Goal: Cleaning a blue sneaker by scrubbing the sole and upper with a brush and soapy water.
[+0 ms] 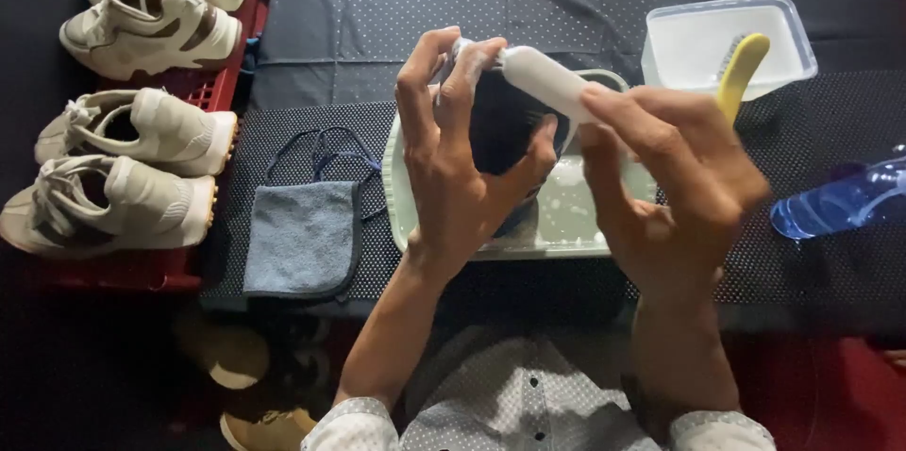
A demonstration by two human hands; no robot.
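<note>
Head view: left hand (462, 149) closed around a dark shoe (505, 125), held above the pale green tray (566, 225). Right hand (670, 177) grips a white brush (547, 78) pressed to it. Step judged: scrubbing; next calls for turning the shoe. Farther off: grey cloth (302, 236), white tub (727, 41).

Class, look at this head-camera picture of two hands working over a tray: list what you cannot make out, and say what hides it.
1. Dark object: the left hand wraps it, so its kind is unclear.
2. White brush: its bristles are hidden by the dark object, its handle by the right hand.
3. Pale green tray: both hands cover its middle.
4. Blue bottle: cut off by the right edge.
5. Yellow-handled brush: its head is blurred inside the clear tub.
</note>
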